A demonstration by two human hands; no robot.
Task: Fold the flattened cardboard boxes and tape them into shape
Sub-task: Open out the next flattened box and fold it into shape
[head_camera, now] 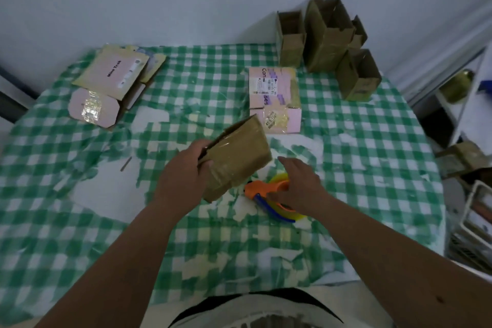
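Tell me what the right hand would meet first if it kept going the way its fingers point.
Likely the brown cardboard box held by the left hand; the right hand points up-left toward it, though depth is unclear.

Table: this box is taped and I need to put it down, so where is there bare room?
Free: near left of the table, beside the left hand; middle strip between both flattened piles. Crowded: far right, by the folded boxes.

Dim, bluish light; soft blur; wide-angle bending at edges.
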